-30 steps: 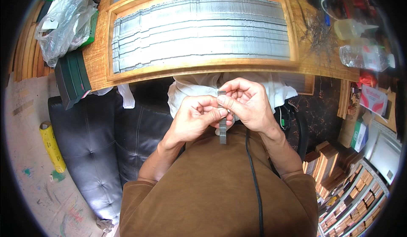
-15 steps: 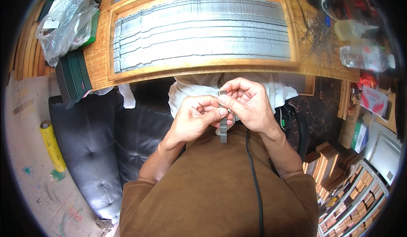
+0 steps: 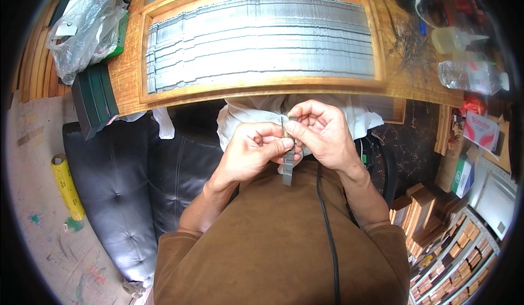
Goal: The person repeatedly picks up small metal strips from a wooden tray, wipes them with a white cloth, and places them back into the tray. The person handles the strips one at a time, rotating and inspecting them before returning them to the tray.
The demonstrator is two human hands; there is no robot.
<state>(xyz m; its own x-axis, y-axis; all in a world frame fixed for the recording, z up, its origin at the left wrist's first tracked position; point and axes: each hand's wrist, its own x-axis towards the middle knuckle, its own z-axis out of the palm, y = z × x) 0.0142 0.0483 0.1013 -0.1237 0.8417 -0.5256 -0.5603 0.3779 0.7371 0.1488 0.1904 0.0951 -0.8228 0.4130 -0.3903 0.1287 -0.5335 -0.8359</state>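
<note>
My left hand [image 3: 254, 142] is closed in a pinch round a narrow grey banded stack of thin metal-looking pieces [image 3: 287, 175]; its lower end hangs below my fingers in front of my shirt. My right hand [image 3: 326, 138] pinches with thumb and forefinger at the upper end, where a short part [image 3: 292, 118] stands slightly apart from a thin upright piece. My fingers hide much of the stack's middle. Just beyond my hands, a shallow wooden tray [image 3: 262, 90] on the table holds long rows of similar thin grey pieces [image 3: 262, 40].
Left on the wooden table [image 3: 126, 89] are a clear plastic bag [image 3: 90, 32] and a dark box [image 3: 94, 103]. At right stand a squeeze bottle [image 3: 450, 39], a plastic bottle [image 3: 470, 77] and a heap of dark wires [image 3: 412, 43]. A black padded seat [image 3: 123, 196] lies left; white cloth [image 3: 243, 114] hangs under the edge.
My right fingers have shifted slightly right at the stack's upper end, and a small gap now shows between the pieces there. My left hand has hardly moved.
</note>
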